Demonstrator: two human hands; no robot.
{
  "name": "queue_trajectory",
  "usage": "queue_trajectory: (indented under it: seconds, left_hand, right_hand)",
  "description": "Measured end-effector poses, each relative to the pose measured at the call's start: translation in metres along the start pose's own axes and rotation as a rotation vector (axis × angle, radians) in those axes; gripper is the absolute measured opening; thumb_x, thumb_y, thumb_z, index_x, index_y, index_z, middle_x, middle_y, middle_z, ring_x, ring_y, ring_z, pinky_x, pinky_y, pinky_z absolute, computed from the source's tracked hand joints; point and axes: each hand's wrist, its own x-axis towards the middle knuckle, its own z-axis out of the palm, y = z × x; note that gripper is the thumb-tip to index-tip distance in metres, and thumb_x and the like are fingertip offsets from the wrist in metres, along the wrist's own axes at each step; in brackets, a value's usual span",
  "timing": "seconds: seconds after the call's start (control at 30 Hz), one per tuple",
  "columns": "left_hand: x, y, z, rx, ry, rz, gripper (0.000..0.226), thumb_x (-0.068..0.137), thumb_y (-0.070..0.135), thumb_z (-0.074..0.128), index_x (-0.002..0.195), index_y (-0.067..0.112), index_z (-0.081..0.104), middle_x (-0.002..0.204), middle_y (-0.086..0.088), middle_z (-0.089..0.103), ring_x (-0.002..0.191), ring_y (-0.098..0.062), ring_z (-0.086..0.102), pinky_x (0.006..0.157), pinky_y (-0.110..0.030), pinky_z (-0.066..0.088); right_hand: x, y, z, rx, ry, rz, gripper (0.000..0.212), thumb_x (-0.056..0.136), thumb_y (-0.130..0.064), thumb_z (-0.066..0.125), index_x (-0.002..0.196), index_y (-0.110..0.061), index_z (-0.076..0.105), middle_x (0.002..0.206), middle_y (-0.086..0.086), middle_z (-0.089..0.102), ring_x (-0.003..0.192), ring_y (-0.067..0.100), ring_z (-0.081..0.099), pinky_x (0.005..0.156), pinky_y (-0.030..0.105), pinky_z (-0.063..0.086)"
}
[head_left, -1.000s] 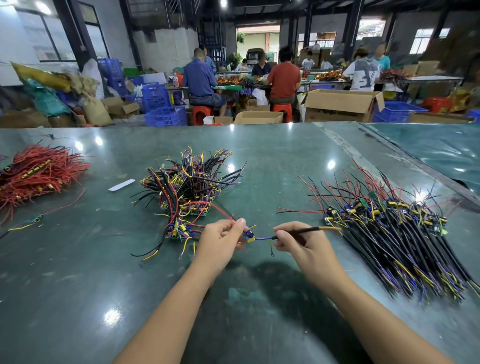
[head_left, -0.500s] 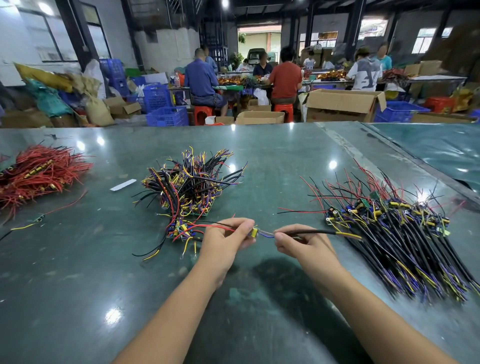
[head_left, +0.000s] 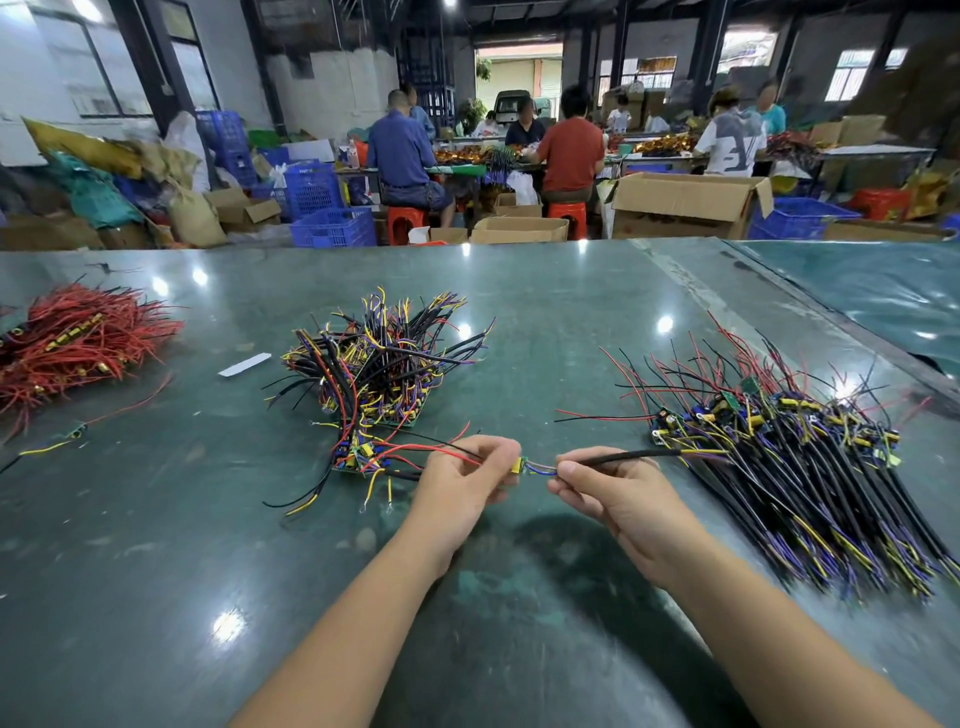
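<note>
Red wires (head_left: 78, 343) heap at my left, a white strip (head_left: 245, 364) beside. Boxes (head_left: 685, 205) and blue crates (head_left: 332, 227) stand beyond.

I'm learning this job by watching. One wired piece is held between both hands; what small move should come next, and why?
Probably swing it right and lay it on the neat pile, cable parallel to the others. The left hand pinches the small board, the right hand pinches its black cable, held straight, and its far end reaches toward that pile of aligned pieces.
</note>
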Motion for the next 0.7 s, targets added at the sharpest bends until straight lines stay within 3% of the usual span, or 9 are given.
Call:
queue_trajectory:
  seconds: [0.27,0.43,0.7]
  left_hand:
    - [-0.0018,-0.0005,0.0005,-0.147,-0.022,-0.109,0.011,0.086,0.001,0.063,0.087,0.012,0.066,0.078,-0.002,0.068,0.08,-0.014,0.063,0.07,-0.021,0.052]
    - [-0.0018,0.0032,0.0003,-0.22,-0.028,-0.145,0.011,0.085,-0.007,0.06,0.088,0.003,0.064,0.071,-0.007,0.069,0.07,-0.016,0.069,0.063,-0.018,0.054]
    - [-0.0005,0.0017,0.001,-0.248,-0.021,-0.161,0.016,0.088,-0.007,0.056,0.096,0.007,0.061,0.07,-0.004,0.065,0.061,-0.01,0.065,0.058,-0.015,0.052]
  right_hand:
    - [-0.0029,0.0007,0.0021,-0.082,-0.01,-0.113,0.011,0.085,0.01,0.059,0.082,0.001,0.064,0.075,0.013,0.067,0.071,0.019,0.07,0.067,0.019,0.055]
    - [-0.0045,0.0058,0.0056,-0.186,0.015,-0.202,0.014,0.084,0.009,0.061,0.081,-0.004,0.066,0.077,0.011,0.067,0.074,0.014,0.065,0.069,0.018,0.053]
    - [-0.0039,0.007,0.0047,-0.196,-0.022,-0.18,0.019,0.081,0.007,0.065,0.077,-0.011,0.069,0.071,0.004,0.069,0.074,0.014,0.064,0.074,0.022,0.053]
